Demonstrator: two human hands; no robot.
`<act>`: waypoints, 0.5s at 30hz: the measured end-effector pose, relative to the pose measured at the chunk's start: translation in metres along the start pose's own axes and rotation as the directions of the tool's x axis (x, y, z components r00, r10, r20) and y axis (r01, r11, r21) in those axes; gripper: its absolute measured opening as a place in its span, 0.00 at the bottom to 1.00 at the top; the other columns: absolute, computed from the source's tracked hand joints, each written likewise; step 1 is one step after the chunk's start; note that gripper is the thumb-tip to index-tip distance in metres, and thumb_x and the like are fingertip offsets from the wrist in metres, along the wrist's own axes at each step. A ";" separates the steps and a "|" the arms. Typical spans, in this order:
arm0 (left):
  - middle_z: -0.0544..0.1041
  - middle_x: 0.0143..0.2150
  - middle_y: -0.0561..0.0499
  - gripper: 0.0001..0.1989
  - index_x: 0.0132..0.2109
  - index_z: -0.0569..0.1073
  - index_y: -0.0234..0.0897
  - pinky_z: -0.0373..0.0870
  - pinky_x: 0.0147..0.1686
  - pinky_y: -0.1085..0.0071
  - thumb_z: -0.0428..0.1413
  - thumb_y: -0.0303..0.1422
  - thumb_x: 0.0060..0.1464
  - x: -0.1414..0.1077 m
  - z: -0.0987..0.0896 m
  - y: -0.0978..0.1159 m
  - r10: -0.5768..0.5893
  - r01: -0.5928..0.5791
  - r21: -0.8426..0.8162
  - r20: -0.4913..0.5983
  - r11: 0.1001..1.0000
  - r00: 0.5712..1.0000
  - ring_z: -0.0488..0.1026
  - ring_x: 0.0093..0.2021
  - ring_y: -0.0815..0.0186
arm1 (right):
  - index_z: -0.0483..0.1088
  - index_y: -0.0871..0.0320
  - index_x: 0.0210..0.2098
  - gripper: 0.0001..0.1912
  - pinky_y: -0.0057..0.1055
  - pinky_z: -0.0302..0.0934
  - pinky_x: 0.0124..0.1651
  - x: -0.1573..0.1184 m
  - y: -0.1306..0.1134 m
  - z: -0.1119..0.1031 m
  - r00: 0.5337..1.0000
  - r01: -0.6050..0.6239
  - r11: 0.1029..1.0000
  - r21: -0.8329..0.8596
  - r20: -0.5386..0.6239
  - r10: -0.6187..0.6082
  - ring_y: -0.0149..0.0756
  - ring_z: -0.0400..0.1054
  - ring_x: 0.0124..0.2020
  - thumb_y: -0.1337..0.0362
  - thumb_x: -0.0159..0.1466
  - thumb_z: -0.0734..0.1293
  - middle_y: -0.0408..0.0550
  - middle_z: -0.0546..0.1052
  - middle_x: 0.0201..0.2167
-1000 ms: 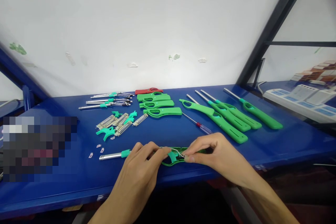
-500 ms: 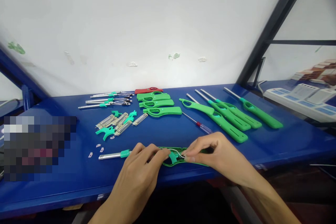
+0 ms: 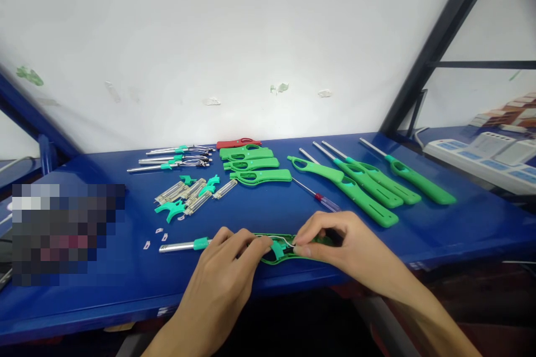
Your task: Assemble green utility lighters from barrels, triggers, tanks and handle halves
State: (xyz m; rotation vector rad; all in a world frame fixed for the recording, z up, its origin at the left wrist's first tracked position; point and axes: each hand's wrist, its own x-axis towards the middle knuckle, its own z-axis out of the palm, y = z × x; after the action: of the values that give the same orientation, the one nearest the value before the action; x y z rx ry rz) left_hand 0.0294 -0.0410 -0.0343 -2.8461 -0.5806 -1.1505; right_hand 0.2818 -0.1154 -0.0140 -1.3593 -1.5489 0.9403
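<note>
- Centrally, near the front edge of the blue bench, an open green shell lies with its hollow side upward, partly covered by the person's two hands.
- Left hand: its fingers arch over the left part of the shell, the fingertips beside a teal trigger. From where I stand, I cannot tell whether this grip clenches the shell or merely presses on it.
- Right hand: its grip is a pinch, thumb and forefinger meeting on a white wire that curves along the shell's interior.
- Metal tube: it projects leftward beyond the left hand, with a teal collar next to the knuckles.
- Left of centre: clear slender parts lie in a loose heap among teal pieces; small pale clips are scattered nearer the front.
- Rear: wired metal rods lie left of a row of green casings, with a red casing farthest back.
- Right: a screwdriver with a translucent handle lies near long green handles fitted with metal tubes, all slanting.
</note>
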 end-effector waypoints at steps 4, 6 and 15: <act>0.81 0.43 0.55 0.15 0.54 0.76 0.40 0.65 0.42 0.65 0.50 0.16 0.75 0.000 0.001 0.000 -0.010 0.010 -0.001 0.002 1.000 1.000 0.69 0.35 0.64 | 0.80 0.57 0.37 0.15 0.36 0.70 0.50 -0.002 0.001 0.003 0.999 0.028 0.999 -0.028 -0.036 -0.029 0.36 0.78 0.42 0.52 0.72 0.78 0.44 0.84 0.40; 0.81 0.42 0.55 0.15 0.52 0.76 0.40 0.64 0.41 0.65 0.50 0.18 0.77 -0.001 0.001 0.000 -0.015 0.015 -0.003 0.000 1.000 1.000 0.70 0.36 0.64 | 0.80 0.56 0.36 0.15 0.36 0.69 0.50 -0.003 0.000 0.005 0.998 0.040 0.999 -0.032 -0.054 -0.042 0.35 0.78 0.42 0.52 0.71 0.79 0.44 0.84 0.40; 0.83 0.42 0.56 0.14 0.50 0.76 0.42 0.64 0.40 0.65 0.48 0.22 0.80 0.003 0.000 -0.001 -0.030 0.030 -0.032 0.010 0.999 1.000 0.74 0.37 0.64 | 0.81 0.56 0.33 0.15 0.34 0.73 0.49 -0.005 0.004 0.010 0.983 0.121 0.992 -0.029 -0.136 -0.124 0.33 0.79 0.40 0.53 0.69 0.82 0.43 0.85 0.39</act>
State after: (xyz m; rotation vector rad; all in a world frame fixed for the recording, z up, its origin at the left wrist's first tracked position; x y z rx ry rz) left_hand 0.0308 -0.0390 -0.0324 -2.8809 -0.6129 -1.1611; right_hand 0.2742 -0.1199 -0.0221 -1.2992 -1.5222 0.7412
